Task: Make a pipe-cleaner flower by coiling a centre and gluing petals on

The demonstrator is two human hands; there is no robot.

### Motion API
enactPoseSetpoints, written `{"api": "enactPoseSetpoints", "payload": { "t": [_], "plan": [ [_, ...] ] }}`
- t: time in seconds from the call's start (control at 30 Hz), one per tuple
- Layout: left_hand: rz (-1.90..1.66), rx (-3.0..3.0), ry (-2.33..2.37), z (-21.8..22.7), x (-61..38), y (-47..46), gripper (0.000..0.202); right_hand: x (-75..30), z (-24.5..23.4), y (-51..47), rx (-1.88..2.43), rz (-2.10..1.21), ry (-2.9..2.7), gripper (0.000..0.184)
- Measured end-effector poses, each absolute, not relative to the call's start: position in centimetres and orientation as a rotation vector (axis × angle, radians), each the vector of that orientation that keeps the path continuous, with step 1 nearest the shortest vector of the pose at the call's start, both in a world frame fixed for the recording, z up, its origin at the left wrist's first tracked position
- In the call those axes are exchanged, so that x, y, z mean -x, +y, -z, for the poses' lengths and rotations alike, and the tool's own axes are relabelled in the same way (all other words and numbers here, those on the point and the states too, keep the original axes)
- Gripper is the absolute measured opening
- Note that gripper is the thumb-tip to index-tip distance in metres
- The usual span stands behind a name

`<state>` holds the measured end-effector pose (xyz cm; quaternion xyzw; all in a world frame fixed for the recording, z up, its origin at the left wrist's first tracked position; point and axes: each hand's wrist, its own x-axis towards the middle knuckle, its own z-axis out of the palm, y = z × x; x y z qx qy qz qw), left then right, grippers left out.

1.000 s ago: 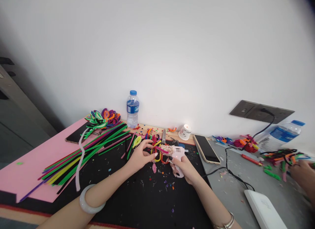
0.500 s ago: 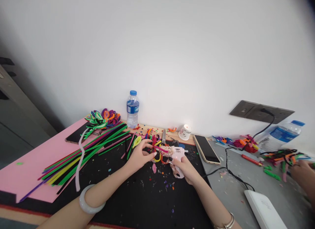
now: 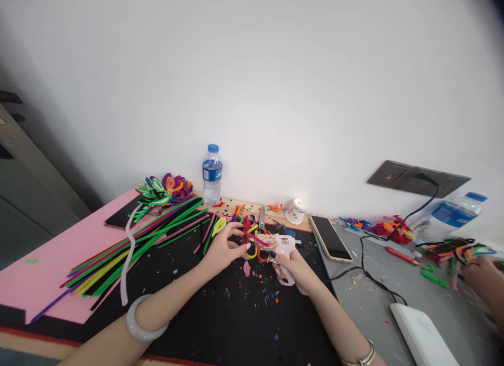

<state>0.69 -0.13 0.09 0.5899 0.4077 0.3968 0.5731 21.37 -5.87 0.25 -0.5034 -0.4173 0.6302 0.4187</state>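
The right hand (image 3: 293, 269) is clamped on a pink glue gun (image 3: 284, 246) just above the black surface (image 3: 220, 324) — its nozzle meets a bent pipe-cleaner piece (image 3: 252, 241) pinched in the left hand (image 3: 223, 250), beside the long pipe cleaners (image 3: 142, 240).

Left arm (image 3: 165, 303) enters from lower left, forearm angled up toward centre. Left hand (image 3: 222, 249) palm turned right, thumb and fingertips pinched together at far end. Right arm (image 3: 338, 324) enters from lower right, forearm angled up-left. Right hand (image 3: 297, 269) fingers curled in closed grip, back of hand up. Hands near each other, apart.
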Motion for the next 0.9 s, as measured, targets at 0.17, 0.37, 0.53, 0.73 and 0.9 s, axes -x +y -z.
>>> {"api": "enactPoseSetpoints", "payload": {
  "t": [0.17, 0.37, 0.53, 0.73, 0.9],
  "plan": [
    [-0.918, -1.443, 0.958, 0.06, -0.57, -0.18, 0.050, -21.37, -0.37, -5.88, 1.264, -1.583, -1.020, 0.027],
    [-0.899, -1.470, 0.931, 0.22, -0.52, -0.15, 0.049, -21.24, -0.84, -5.91, 1.277, -1.584, -1.040, 0.031],
    [-0.890, -1.473, 0.919, 0.30, -0.57, -0.15, 0.050, -21.28, -0.67, -5.84, 1.277, -1.578, -1.027, 0.032],
    [-0.896, -1.455, 0.904, 0.45, -0.56, -0.10, 0.051, -21.32, -0.55, -5.82, 1.274, -1.595, -1.015, 0.029],
    [-0.899, -1.457, 0.910, 0.63, -0.52, -0.04, 0.053, -21.23, -0.71, -5.79, 1.294, -1.586, -1.018, 0.029]
  ]
}}
